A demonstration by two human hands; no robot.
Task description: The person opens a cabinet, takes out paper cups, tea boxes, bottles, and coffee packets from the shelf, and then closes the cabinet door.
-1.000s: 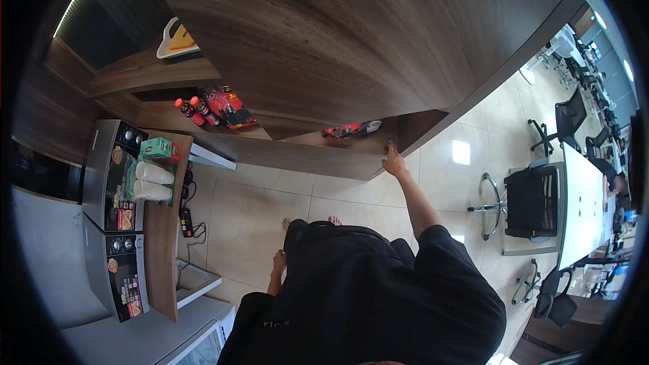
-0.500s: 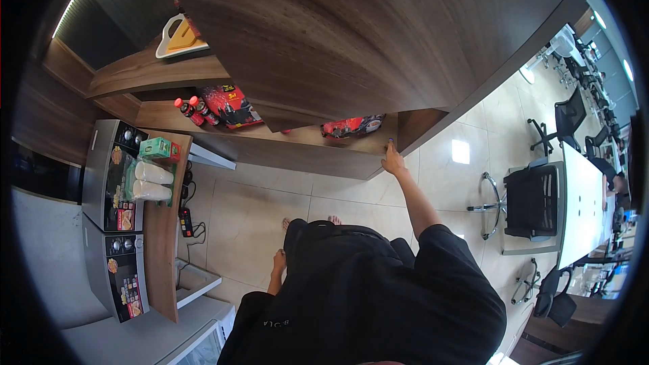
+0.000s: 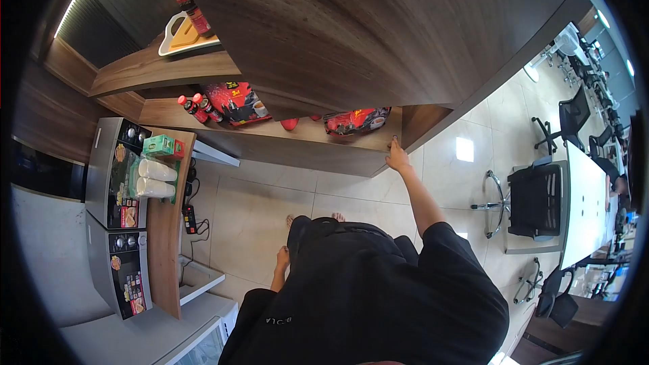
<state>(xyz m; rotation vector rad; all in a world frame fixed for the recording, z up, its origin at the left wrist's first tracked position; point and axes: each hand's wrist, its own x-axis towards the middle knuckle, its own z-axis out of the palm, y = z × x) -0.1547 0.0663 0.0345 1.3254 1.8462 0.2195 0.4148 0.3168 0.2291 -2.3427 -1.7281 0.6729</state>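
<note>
My right hand [image 3: 398,156] is at the right end of the wooden shelf [image 3: 297,152], its fingers on the front edge and closed around it. Just left of this hand, a red and black package [image 3: 356,122] lies on the shelf. Farther left are a larger red pack marked "3in1" [image 3: 233,103] and two small dark bottles with red caps [image 3: 196,108]. A round red item [image 3: 289,124] peeks out below the overhanging wood panel [image 3: 378,40]. My left hand [image 3: 282,255] hangs low beside my body, its fingers curled with nothing visible in them.
On the upper shelf, a red-capped bottle [image 3: 190,7] stands by a white tray [image 3: 165,44] with a wooden item. Two microwaves [image 3: 118,267], stacked white cups [image 3: 155,179] and a green box [image 3: 158,145] are at left. An office chair [image 3: 534,199] and white table [image 3: 585,203] stand right.
The view has shifted slightly, showing more of the upper-shelf bottle and the round red item. My right hand stays at the shelf edge and my left hand still hangs down.
</note>
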